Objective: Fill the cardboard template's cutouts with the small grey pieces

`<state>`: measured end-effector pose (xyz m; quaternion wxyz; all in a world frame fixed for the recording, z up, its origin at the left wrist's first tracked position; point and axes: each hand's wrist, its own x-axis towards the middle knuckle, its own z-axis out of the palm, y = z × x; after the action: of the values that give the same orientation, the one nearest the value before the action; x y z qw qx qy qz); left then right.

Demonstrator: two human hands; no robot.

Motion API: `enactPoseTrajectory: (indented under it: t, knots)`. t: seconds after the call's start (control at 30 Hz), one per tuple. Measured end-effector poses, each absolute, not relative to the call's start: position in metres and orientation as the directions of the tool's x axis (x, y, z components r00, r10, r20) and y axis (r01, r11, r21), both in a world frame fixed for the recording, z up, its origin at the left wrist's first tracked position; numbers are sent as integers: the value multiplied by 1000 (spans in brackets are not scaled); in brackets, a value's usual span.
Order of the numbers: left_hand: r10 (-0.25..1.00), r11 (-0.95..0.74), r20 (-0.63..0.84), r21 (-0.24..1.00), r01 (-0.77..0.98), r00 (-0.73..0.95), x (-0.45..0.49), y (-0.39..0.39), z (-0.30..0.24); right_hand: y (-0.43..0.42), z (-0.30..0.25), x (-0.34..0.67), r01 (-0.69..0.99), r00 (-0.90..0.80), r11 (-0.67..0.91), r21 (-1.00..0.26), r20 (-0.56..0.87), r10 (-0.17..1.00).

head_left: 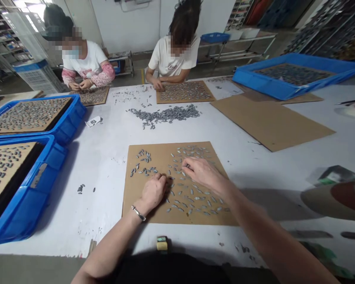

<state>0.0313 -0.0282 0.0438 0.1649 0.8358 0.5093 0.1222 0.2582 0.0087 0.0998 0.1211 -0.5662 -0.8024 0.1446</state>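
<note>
Grey spindle-shaped pieces [192, 192] spread over the cardboard sheet [134, 211] from one to five o'clock, ten-o'clock clumps [148, 157] seemingly left, right hand [202, 172] fingers pressed together, left hand [154, 191] fingers curled, grip unclear.

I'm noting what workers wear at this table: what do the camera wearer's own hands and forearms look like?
The left hand and right hand are ungloved, and no sleeve shows on the left forearm or right forearm. A shiny, silver-coloured bracelet is worn on the left; none shows on the right.
</note>
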Motion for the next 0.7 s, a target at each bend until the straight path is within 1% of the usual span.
enactPoseTrajectory:
  t: [0.13, 0.17, 0.23, 0.3, 0.37, 0.43, 0.53, 0.63, 0.7]
  knots:
    - [889, -434, 41, 391, 812, 455, 36, -27, 39, 7, 91, 266, 884, -325, 301, -358, -8, 946]
    - [889, -434, 50, 412, 801, 456, 35, -28, 39, 8, 90, 266, 885, -330, 301, -356, -21, 944]
    - [892, -428, 97, 493, 757, 442, 29, -29, 41, 10, 88, 261, 884, -346, 309, -351, -45, 937]
    - [908, -408, 177, 584, 702, 381, 17, -28, 45, 13, 86, 253, 886, -367, 322, -335, -80, 927]
    - [928, -373, 248, 629, 682, 278, 1, -24, 48, 17, 86, 244, 895, -376, 327, -302, -120, 919]
    - [941, -328, 283, 640, 695, 183, -14, -19, 48, 19, 85, 234, 912, -367, 320, -257, -158, 917]
    - [944, -290, 313, 647, 705, 101, -32, -10, 40, 23, 83, 223, 931, -343, 304, -203, -195, 919]
    - [925, -294, 378, 661, 690, 32, -38, -7, 27, 25, 81, 218, 940, -323, 287, -183, -211, 923]
    - [909, -316, 416, 663, 679, 18, -38, -7, 21, 27, 79, 219, 945, -307, 269, -184, -220, 926]
